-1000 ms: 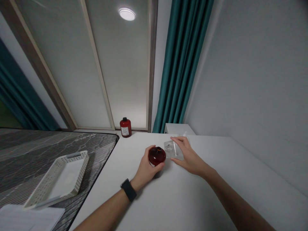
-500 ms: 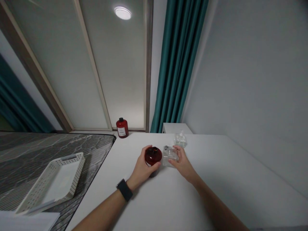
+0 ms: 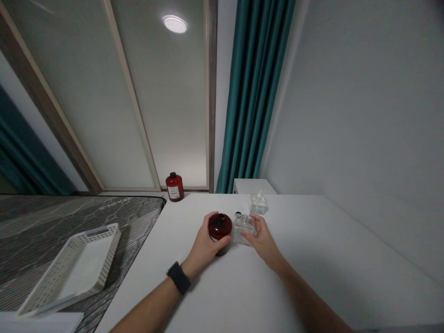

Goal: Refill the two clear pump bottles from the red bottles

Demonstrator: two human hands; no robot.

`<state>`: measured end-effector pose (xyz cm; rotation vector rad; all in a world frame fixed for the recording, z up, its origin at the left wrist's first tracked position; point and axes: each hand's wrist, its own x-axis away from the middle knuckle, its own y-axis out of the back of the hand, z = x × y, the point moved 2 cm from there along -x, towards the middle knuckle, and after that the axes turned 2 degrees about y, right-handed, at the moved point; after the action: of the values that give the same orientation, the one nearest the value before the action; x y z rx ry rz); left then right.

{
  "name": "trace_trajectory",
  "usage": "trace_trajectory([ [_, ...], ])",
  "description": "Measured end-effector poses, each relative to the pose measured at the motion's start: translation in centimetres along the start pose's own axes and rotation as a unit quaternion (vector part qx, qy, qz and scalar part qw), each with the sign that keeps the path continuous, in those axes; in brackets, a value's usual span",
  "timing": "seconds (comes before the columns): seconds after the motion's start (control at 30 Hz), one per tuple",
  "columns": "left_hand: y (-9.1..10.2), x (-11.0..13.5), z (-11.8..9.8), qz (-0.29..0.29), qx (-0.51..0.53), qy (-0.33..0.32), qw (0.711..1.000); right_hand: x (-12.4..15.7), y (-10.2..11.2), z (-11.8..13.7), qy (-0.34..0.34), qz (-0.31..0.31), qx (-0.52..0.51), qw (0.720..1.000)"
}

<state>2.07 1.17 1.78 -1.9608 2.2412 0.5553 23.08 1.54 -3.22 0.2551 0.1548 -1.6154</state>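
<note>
My left hand (image 3: 204,245) is wrapped round a dark red round bottle (image 3: 219,227) standing on the white table (image 3: 312,259). A black watch (image 3: 178,278) is on that wrist. Just to the right, my right hand (image 3: 262,238) grips a clear glass bottle (image 3: 242,227) with a small dark cap, which also rests on the table. The two bottles stand side by side, nearly touching. Behind them sits another small clear bottle (image 3: 257,203), untouched.
A red labelled bottle (image 3: 174,187) stands at the table's far edge by the frosted window. A white perforated basket (image 3: 69,268) lies on the dark striped surface at the left. Teal curtains (image 3: 249,92) hang behind; a white box (image 3: 253,186) sits at the back.
My right hand has gone from lying flat over the clear bottle to gripping it from the side. The small clear bottle behind came into sight. My left hand stays on the red bottle.
</note>
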Motion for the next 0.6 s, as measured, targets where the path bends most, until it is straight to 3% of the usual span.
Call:
trace_trajectory([
  [0.4,0.3,-0.2,0.3,0.056,0.021,0.016,0.998,0.1,0.2,0.3,0.014,-0.051,-0.01,0.999],
  [0.6,1.0,-0.7,0.1,0.079,0.005,-0.034,0.996,0.0,0.2,0.3,0.015,-0.065,-0.027,0.997],
])
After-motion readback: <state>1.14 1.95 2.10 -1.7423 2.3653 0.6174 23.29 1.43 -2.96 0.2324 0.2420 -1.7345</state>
